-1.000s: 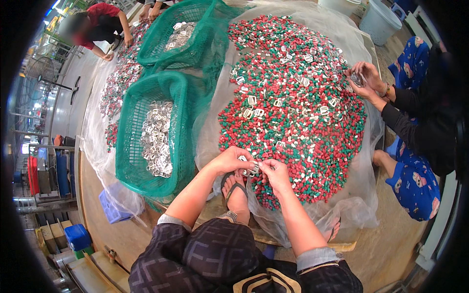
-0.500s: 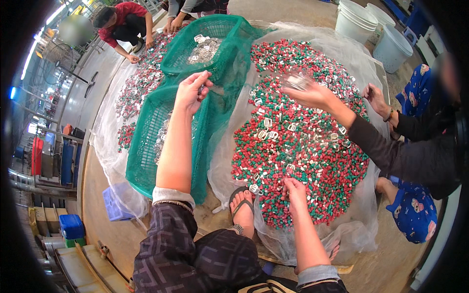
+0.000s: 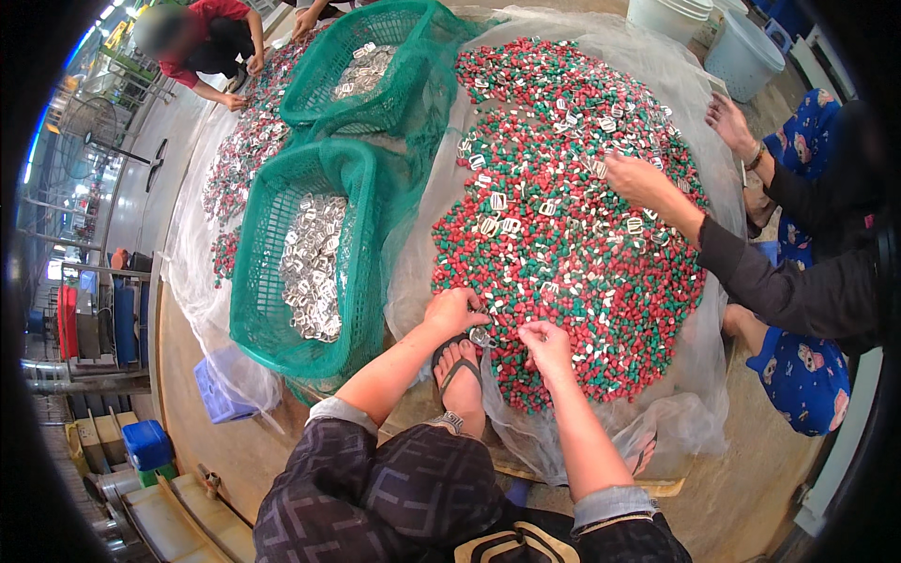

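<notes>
My left hand (image 3: 455, 311) is low over the pile's near-left edge, fingers curled, just above a silver metal buckle (image 3: 481, 335). Whether it touches the buckle is hard to see. My right hand (image 3: 546, 347) is at the near part of the pile, thumb and fingertips pinched together; anything between them is too small to name. The pile (image 3: 563, 291) is of small red, green and white pieces with silver buckles scattered through it, spread on white netting (image 3: 413, 239). To the left, a green plastic basket (image 3: 246, 300) holds many silver buckles (image 3: 314, 267).
A second green basket (image 3: 296, 98) with buckles stands farther back, green netting (image 3: 427, 113) beside it. At right, another person's hand (image 3: 640, 180) works over the pile. A person in red (image 3: 225, 28) crouches by another pile (image 3: 249, 141). Buckets (image 3: 746, 61) stand back right.
My left hand has come down from above the near basket to the pile's near-left edge. My right hand stays low at the pile. The other person's hand has lowered to the pile; the view has shifted.
</notes>
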### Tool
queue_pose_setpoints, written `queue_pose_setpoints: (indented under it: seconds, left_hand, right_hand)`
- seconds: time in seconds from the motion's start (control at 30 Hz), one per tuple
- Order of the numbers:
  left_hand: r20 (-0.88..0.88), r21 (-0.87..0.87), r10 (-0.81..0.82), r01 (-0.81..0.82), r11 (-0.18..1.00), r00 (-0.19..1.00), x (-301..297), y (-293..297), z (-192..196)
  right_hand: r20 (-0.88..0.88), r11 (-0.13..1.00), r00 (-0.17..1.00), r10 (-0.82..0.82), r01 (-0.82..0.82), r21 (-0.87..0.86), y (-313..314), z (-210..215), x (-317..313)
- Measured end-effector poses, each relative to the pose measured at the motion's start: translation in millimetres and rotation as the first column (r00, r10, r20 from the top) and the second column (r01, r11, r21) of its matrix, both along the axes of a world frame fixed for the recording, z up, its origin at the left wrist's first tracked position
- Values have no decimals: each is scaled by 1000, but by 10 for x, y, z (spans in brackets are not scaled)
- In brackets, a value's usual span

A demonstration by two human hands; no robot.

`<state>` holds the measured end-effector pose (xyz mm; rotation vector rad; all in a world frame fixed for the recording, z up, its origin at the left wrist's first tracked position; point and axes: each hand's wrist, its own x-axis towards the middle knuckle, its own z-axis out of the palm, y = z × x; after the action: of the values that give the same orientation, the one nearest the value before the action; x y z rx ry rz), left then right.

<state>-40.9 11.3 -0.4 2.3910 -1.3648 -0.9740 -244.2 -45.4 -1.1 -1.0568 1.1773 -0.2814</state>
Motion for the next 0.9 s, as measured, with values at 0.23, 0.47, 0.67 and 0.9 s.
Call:
queue_pose_setpoints:
  seconds: [0.23,0.47,0.67,0.9]
  left_hand:
    - [-643,125,260,-236,964,720,399,99,-54]
    - [-978,126,187,-459,880,89,301,313,59]
    - [-449,-314,-256,118,942,856,141,379,-217]
    - [-244,-200,-287,241,950,926,48,373,-180]
  right_hand:
    - [-491,546,768,411,-639,-542,253,195,248]
    - [-672,425,671,313,-732,-533,387,-124,408]
    - [-464,659,854,234,-490,-571,127,70,213]
    - [-715,271,627,310,-779,-566,279,-31,200]
